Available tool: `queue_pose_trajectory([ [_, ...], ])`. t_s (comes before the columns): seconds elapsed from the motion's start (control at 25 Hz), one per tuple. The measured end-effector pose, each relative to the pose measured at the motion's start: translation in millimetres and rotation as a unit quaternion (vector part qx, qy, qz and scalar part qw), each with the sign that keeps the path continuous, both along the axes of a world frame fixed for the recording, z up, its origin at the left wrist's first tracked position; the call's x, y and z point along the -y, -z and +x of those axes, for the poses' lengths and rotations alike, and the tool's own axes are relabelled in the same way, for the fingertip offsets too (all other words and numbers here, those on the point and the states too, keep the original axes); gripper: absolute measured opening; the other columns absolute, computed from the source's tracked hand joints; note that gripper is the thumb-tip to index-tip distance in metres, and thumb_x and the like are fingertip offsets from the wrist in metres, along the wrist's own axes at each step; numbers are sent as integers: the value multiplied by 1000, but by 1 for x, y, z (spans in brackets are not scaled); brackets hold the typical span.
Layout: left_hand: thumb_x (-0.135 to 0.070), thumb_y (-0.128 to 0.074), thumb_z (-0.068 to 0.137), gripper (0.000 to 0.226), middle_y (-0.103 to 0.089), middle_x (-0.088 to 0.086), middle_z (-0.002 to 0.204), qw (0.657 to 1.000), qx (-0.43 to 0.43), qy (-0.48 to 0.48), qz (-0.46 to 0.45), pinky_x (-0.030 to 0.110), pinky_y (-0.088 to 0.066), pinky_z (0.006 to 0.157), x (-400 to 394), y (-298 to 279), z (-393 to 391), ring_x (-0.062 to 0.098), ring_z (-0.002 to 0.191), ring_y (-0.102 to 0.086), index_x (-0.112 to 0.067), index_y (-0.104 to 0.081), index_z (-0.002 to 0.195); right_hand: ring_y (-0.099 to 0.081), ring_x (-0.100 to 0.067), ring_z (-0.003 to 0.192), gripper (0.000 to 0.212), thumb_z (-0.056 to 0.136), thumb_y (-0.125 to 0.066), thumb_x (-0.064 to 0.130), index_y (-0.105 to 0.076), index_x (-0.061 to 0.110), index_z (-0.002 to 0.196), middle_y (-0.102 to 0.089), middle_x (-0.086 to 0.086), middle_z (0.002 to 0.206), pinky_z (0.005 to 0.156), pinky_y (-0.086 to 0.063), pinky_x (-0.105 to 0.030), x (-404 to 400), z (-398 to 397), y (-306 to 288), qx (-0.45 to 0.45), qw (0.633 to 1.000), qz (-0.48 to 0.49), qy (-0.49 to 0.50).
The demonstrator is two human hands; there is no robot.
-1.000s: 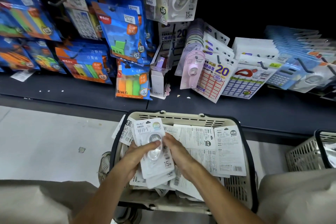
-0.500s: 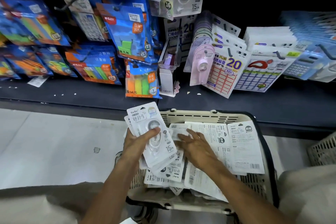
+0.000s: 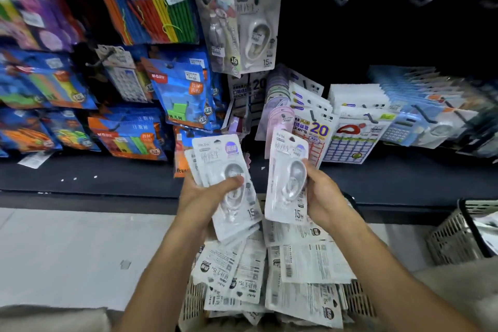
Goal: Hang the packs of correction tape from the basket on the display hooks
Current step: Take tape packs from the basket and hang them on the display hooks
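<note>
My left hand (image 3: 204,197) grips a small stack of white correction tape packs (image 3: 226,170), thumb across the front blister. My right hand (image 3: 323,197) holds a single correction tape pack (image 3: 285,170) upright beside it, fingers curled round its right edge. Both are raised above the beige basket (image 3: 358,302), which holds several more packs (image 3: 296,264) lying mostly face down. On the display above, correction tape packs (image 3: 256,29) hang from a hook. Two bare hooks (image 3: 341,0) (image 3: 420,0) stick out of the dark panel to the right.
Blue packets (image 3: 183,89) and coloured stick bundles (image 3: 151,13) hang at the left. Sticker sheets (image 3: 318,127) and calculators (image 3: 404,127) hang low at the right over a dark shelf (image 3: 107,172). A second basket (image 3: 463,229) stands at the far right. Grey floor (image 3: 67,250) lies to the left.
Both hands rose from the basket toward the display. My right hand, earlier flat on the packs in the basket, now holds one pack. The view tilted upward.
</note>
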State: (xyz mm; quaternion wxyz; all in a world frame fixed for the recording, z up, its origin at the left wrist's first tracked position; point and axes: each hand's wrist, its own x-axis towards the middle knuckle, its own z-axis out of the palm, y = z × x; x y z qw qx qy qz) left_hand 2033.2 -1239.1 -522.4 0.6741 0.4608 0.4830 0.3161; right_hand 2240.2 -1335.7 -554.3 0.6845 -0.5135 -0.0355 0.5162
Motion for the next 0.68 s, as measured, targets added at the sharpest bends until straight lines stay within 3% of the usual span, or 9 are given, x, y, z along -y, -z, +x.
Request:
queue_pose_trajectory([
  [0.08,-13,-92,67,60,-75,-28,79,1000,2,29,3,6,-48,45,9,-7,15,-9,67,-70,-32,-58,113,-72,-32,100,33,101,-57,34,-70,11,120,-74,-14,116,84,-59,-46,-5,-3,-25,-20,999,-19,-24],
  [0.16,-11,-91,69,57,-77,-24,82,999,23,33,2,8,-49,47,9,-19,28,-6,68,-72,-28,-62,115,-70,-34,105,34,97,-58,35,-71,13,120,-73,-15,119,95,-55,-51,-2,0,-55,-12,997,-23,-79],
  [0.32,-12,-90,70,47,-79,-18,92,997,38,35,54,17,-55,60,-8,-64,45,-2,77,-74,-30,-68,108,-74,-32,97,47,75,-72,1,-65,7,121,-73,-17,117,78,-63,-47,8,22,-113,98,975,30,-197],
  [0.52,-32,-97,56,78,-77,-14,107,989,21,36,142,30,-56,87,-42,-140,33,8,98,-72,-30,-61,124,-77,-28,91,46,75,-77,14,-68,7,119,-76,-15,110,66,-62,-34,-18,33,-176,264,951,107,-120],
  [0.6,-33,-99,52,84,-78,-12,108,985,36,41,163,37,-57,92,-52,-162,25,14,98,-74,-31,-61,126,-76,-29,95,35,81,-76,19,-69,16,115,-77,-11,111,72,-62,-36,-29,31,-187,318,933,122,-116],
  [0.68,-35,-97,47,84,-79,-13,103,981,60,45,180,37,-59,86,-54,-174,19,13,92,-77,-33,-63,124,-75,-27,100,31,85,-75,23,-68,21,115,-77,-7,112,85,-59,-43,-39,27,-192,341,924,127,-114],
])
